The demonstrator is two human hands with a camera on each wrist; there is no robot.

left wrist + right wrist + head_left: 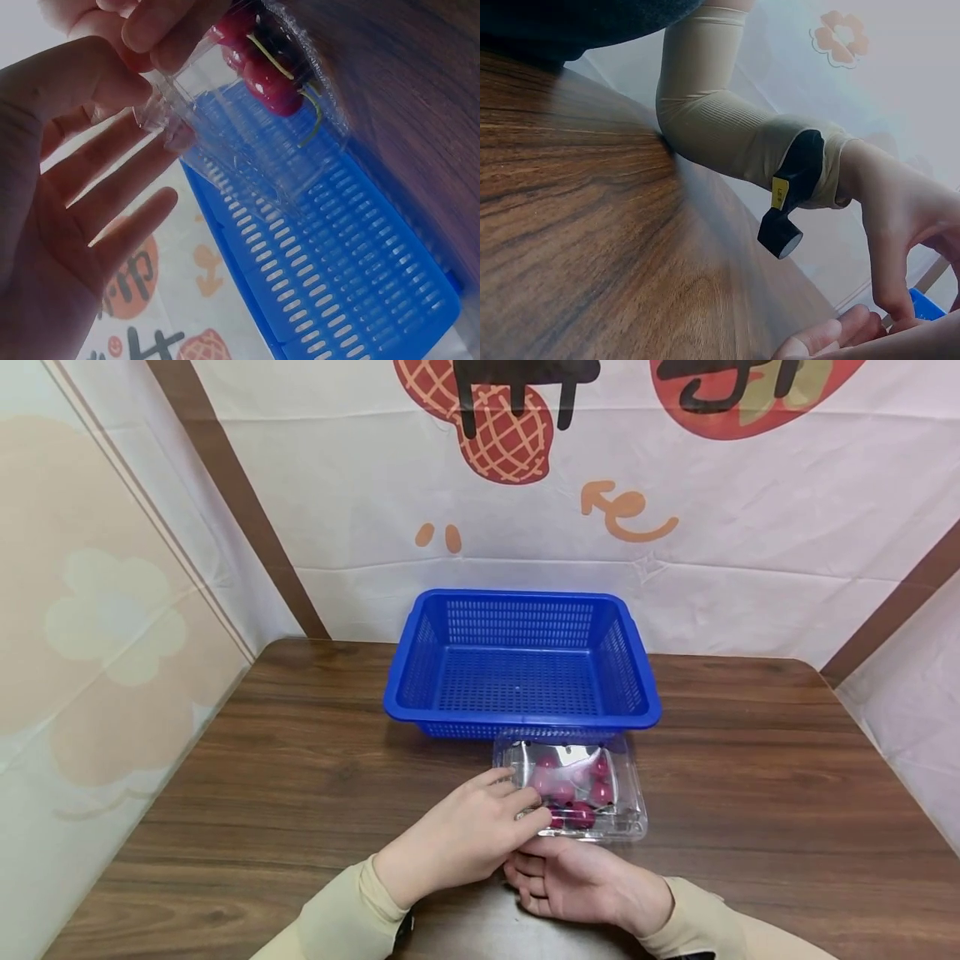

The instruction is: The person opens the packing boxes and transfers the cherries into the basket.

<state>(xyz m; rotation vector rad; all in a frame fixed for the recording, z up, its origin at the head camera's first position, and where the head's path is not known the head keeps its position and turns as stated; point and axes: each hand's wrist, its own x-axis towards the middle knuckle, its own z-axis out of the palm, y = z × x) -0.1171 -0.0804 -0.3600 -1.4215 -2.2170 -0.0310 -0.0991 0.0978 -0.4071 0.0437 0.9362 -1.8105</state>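
Note:
A clear plastic clamshell box (pixel 633 814) with several dark red cherries (pixel 581 815) inside lies on the table. My left hand (pixel 480 822) reaches over its near left corner; in the left wrist view the thumb and a fingertip pinch the plastic edge, while the other fingers spread out. Palm up, my right hand (pixel 581 881) is at the near edge, just below the left fingers. Its fingertips (pixel 161 34) pinch at the same corner in the left wrist view. Green stems (pixel 270 56) show on the cherries.
Right behind the box stands a blue plastic basket (pixel 525 721) with slotted walls, its near rim close to the box's far edge. The brown wood-grain table (pixel 300 777) extends to both sides. A printed white cloth (pixel 360 527) hangs behind it.

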